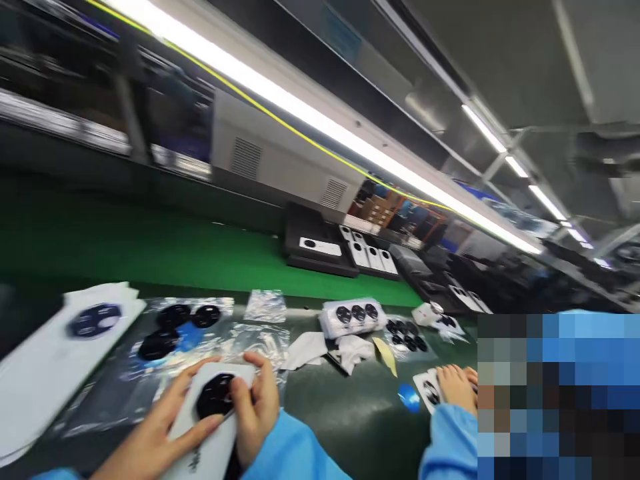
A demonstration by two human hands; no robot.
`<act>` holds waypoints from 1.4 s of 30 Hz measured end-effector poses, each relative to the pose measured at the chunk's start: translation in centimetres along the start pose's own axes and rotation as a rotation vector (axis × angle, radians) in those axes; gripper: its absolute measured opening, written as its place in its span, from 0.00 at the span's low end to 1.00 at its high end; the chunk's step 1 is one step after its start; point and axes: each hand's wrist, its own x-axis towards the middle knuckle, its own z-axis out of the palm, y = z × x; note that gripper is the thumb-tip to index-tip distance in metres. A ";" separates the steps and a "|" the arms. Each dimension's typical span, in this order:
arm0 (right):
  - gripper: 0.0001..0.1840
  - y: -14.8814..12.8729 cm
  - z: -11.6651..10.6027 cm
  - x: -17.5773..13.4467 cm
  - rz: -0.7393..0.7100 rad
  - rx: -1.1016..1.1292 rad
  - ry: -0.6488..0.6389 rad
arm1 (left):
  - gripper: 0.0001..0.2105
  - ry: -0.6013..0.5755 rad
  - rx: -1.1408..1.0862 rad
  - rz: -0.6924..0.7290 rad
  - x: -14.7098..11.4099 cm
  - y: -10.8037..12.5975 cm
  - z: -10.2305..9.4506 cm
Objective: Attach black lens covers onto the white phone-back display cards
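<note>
My left hand (159,427) grips a white phone back (200,455) from its left side, with the thumb lying across it. A round black camera cover (215,395) sits near the top of the phone back. My right hand (253,407) holds the upper right edge and presses its thumb on the black cover. The underside of the phone back is hidden. Just beyond my hands, clear plastic bags (257,343) lie on the bench. Loose black camera covers (159,344) rest on bags to the left, beside a blue film piece (190,337).
At left lies a stack of white phone backs (55,360). A tray of black covers (353,319), crumpled white cloths (306,349) and a bag of covers (406,335) are ahead. Black trays (320,257) stand on the green belt (240,257). A co-worker's hand (457,389) works at right.
</note>
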 end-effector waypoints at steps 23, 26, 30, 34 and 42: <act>0.26 -2.5 -0.7 1.8 0.156 0.236 -0.021 | 0.27 -0.012 -0.234 -0.060 0.8 1.6 -1.6; 0.26 -3.6 -1.3 3.1 0.388 0.511 0.047 | 0.25 -0.039 -0.208 -0.001 0.6 2.0 -1.5; 0.25 -4.4 -1.5 3.8 0.523 0.687 0.089 | 0.25 -0.050 -0.198 0.010 0.3 2.7 -1.3; 0.25 -4.2 -1.6 3.7 0.525 0.699 0.042 | 0.25 -0.057 -0.209 -0.031 0.1 2.8 -1.2; 0.26 -4.8 -1.3 3.6 0.545 0.695 0.095 | 0.25 -0.100 -0.200 -0.056 0.2 2.6 -1.4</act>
